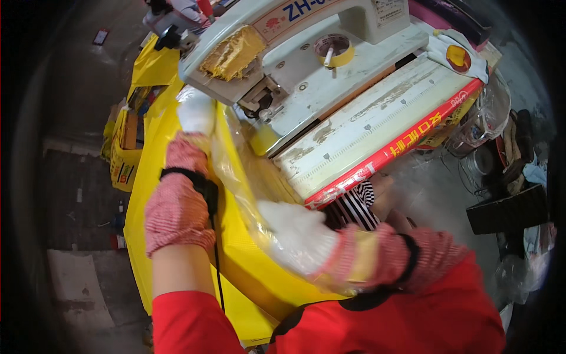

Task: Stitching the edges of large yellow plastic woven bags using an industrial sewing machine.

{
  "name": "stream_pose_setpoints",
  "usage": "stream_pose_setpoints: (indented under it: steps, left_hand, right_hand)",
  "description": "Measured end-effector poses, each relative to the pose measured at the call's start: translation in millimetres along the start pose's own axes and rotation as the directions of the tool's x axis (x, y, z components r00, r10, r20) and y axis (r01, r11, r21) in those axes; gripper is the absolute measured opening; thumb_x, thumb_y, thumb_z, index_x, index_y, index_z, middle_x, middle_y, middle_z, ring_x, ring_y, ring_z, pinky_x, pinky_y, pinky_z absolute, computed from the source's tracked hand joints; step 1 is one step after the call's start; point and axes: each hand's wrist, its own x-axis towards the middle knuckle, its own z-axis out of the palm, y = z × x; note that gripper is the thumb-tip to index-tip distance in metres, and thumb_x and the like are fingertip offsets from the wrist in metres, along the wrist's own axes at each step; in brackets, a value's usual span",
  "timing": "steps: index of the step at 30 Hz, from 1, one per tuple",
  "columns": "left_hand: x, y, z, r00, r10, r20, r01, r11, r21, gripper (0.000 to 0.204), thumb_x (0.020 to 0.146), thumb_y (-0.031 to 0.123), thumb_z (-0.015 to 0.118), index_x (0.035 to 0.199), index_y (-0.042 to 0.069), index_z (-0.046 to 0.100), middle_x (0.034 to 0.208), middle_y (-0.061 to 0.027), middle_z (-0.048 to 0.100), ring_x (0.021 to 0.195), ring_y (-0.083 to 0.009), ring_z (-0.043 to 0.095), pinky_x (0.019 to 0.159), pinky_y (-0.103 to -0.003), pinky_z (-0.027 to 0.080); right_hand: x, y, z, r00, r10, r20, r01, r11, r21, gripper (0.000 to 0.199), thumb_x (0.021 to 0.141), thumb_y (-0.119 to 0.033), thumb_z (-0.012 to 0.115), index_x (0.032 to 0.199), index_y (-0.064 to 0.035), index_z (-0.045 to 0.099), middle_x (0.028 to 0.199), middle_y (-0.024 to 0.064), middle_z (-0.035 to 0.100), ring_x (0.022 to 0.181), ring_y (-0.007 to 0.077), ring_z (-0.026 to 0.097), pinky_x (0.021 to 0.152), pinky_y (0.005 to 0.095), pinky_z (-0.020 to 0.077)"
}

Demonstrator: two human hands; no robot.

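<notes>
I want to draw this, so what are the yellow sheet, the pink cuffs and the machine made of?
The yellow sheet looks like plastic: slight sheen, crisp folds. The pink cuffs look like knitted yarn, from their speckled stitches; fibre unclear. The machine is probably painted metal: smooth and pale, with screws showing.

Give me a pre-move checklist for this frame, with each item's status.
1. Both hands gloved: ok, left hand and right hand.
2. Left hand's fingers clear of the sewing machine needle: cannot tell, blurred.
3. Right hand beside the clear plastic film edge: ok, though its grip is unclear.
4. Cable at left wrist away from the yellow sheet: not ok, it runs across it in view.
5. Tape roll apart from both hands: ok, on the machine.
</notes>
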Motion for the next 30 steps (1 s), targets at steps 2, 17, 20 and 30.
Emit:
stream_pose_setpoints:
  steps: [2, 17, 20, 30]
  left_hand:
    - [-26.4, 22.4, 23.6, 0.981, 0.159, 0.107, -0.164, 0.986, 0.041, 0.016, 0.081, 0.014, 0.046, 0.093, 0.009, 0.054, 0.074, -0.0128, 0.062, 0.069, -0.0300, 0.063, 0.058, -0.039, 0.049]
    - [-35.0, 25.4, 59.8, 0.978, 0.158, -0.134, -0.207, 0.728, -0.654, 0.017, 0.073, 0.014, 0.060, 0.090, 0.013, 0.061, 0.086, -0.0091, 0.058, 0.071, -0.0297, 0.058, 0.058, -0.035, 0.048]
    - [-31.2, 16.4, 41.2, 0.969, 0.202, -0.144, -0.248, 0.761, -0.599, 0.028, 0.075, 0.017, 0.062, 0.102, 0.010, 0.059, 0.093, -0.0093, 0.061, 0.078, -0.0246, 0.061, 0.067, -0.032, 0.049]
    - [-32.7, 17.4, 13.8, 0.924, 0.203, 0.325, 0.285, 0.203, -0.937, 0.048, 0.070, 0.015, 0.070, 0.111, -0.002, 0.053, 0.096, -0.0104, 0.061, 0.086, -0.0168, 0.058, 0.079, -0.026, 0.045]
  right_hand:
    - [-29.3, 21.2, -29.0, 0.997, -0.029, -0.067, 0.054, 0.913, 0.405, 0.020, 0.084, -0.020, 0.054, 0.095, -0.0061, 0.061, 0.080, 0.0105, 0.064, 0.076, 0.0182, 0.061, 0.069, 0.0279, 0.0476]
    - [-65.7, 115.1, -27.4, 0.897, 0.432, 0.099, -0.352, 0.558, 0.752, 0.034, 0.084, -0.011, 0.054, 0.115, 0.0014, 0.053, 0.095, 0.0043, 0.062, 0.081, 0.0082, 0.054, 0.074, 0.0220, 0.0442]
    - [-63.1, 110.1, -29.1, 0.881, 0.453, 0.136, -0.383, 0.515, 0.767, 0.034, 0.084, -0.011, 0.053, 0.115, 0.0018, 0.052, 0.093, 0.0050, 0.061, 0.078, 0.0080, 0.055, 0.070, 0.0211, 0.0448]
    - [-62.9, 109.0, -28.0, 0.870, 0.469, 0.153, -0.390, 0.465, 0.794, 0.031, 0.084, -0.010, 0.051, 0.114, 0.0015, 0.053, 0.086, 0.0051, 0.060, 0.068, 0.0087, 0.055, 0.060, 0.0206, 0.0451]
